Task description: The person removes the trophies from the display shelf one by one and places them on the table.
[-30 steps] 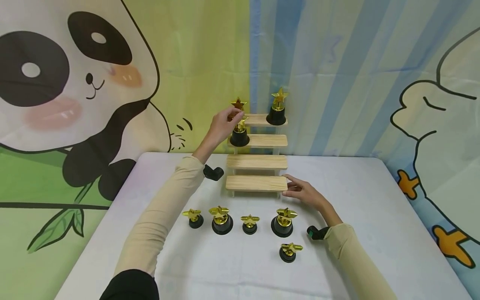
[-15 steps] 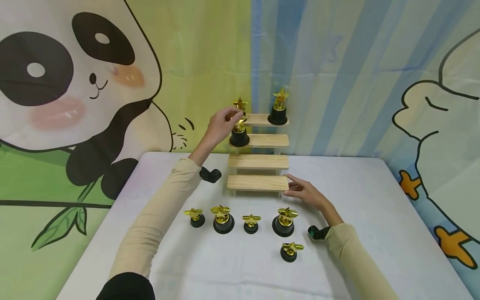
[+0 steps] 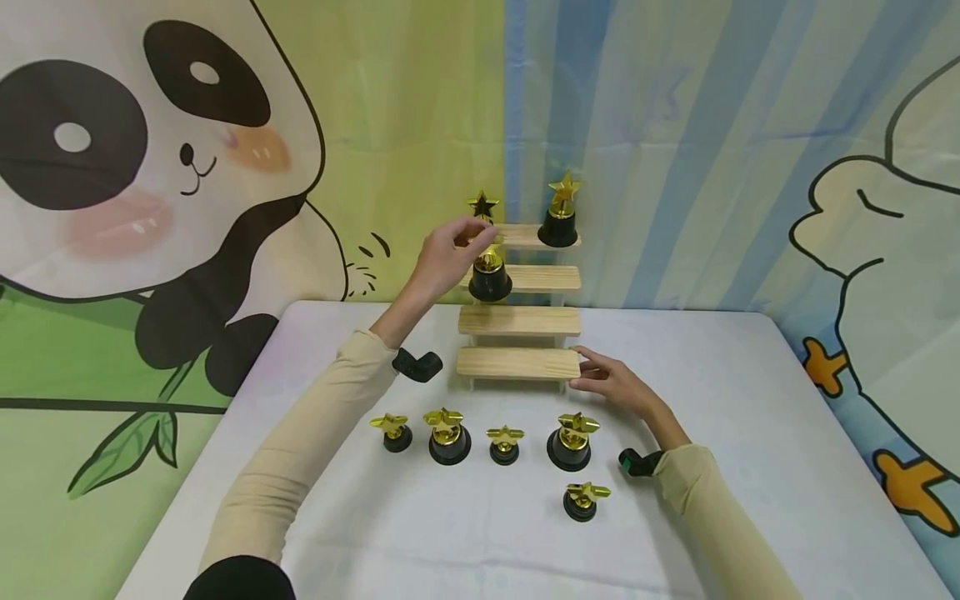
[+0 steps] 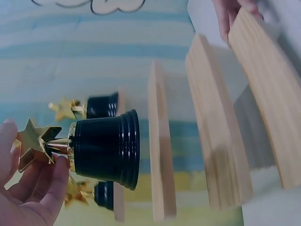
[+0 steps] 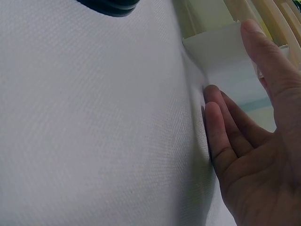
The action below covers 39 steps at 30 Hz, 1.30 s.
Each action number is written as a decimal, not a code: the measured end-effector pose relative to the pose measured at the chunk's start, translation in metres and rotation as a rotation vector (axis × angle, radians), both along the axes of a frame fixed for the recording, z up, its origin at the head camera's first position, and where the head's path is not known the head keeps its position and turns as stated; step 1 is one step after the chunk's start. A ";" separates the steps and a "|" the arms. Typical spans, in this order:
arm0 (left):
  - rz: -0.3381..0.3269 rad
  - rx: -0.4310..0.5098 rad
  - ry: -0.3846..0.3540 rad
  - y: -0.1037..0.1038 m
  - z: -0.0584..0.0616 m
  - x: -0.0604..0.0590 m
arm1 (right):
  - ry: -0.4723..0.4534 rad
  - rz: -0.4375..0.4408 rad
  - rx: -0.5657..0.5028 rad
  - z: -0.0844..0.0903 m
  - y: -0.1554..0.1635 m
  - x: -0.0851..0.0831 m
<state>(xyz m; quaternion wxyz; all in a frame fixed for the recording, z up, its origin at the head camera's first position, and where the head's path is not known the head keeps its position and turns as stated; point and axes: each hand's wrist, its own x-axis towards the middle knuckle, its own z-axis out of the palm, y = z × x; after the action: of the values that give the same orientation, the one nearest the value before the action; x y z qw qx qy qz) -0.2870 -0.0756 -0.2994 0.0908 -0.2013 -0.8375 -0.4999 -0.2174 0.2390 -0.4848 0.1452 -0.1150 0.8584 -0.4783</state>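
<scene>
My left hand (image 3: pixel 467 239) pinches the gold star top of a black-based trophy (image 3: pixel 490 281) at the left end of the stand's second step from the top. In the left wrist view my fingers (image 4: pixel 44 183) close round the star of this trophy (image 4: pixel 106 148), and its base sits right at the step. The wooden stepped stand (image 3: pixel 519 363) carries two more star trophies on its top step, one on the left (image 3: pixel 482 204) and one on the right (image 3: pixel 561 218). My right hand (image 3: pixel 600 379) lies flat on the table, its straight fingers (image 5: pixel 221 132) against the right end of the lowest step.
Several small star trophies stand on the white tablecloth (image 3: pixel 750 433) in front of the stand, from the leftmost (image 3: pixel 391 432) to the nearest (image 3: pixel 583 500). Cartoon backdrops hang close behind the stand. Bare cloth lies to the left and right.
My left hand has shifted the held trophy slightly to the right along the second step. My right hand stays at the lowest step's end.
</scene>
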 end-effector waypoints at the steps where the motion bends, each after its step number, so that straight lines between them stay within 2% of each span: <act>1: -0.008 0.006 0.001 0.001 0.001 0.004 | 0.000 -0.003 0.001 0.000 0.000 0.000; 9: -0.069 0.040 -0.025 0.005 -0.003 0.040 | -0.003 -0.001 0.010 -0.004 0.002 0.000; 17: -0.149 0.083 -0.059 0.005 -0.013 0.082 | -0.021 -0.010 0.034 -0.003 0.002 -0.001; 25: -0.210 0.095 -0.095 0.005 -0.018 0.122 | -0.023 -0.008 0.031 -0.003 0.002 -0.001; 31: -0.253 0.083 -0.081 0.003 -0.020 0.146 | -0.019 -0.009 0.025 -0.004 0.002 -0.002; 39: -0.262 0.062 -0.095 -0.005 -0.032 0.172 | 0.006 0.001 0.013 -0.002 0.002 -0.004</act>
<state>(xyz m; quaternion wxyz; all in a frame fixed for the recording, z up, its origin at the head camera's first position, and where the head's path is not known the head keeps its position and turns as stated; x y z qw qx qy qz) -0.1154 -0.0809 -0.3317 -0.0086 -0.2822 -0.7916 -0.5419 -0.2215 0.2409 -0.4865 0.1437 -0.1158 0.8619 -0.4724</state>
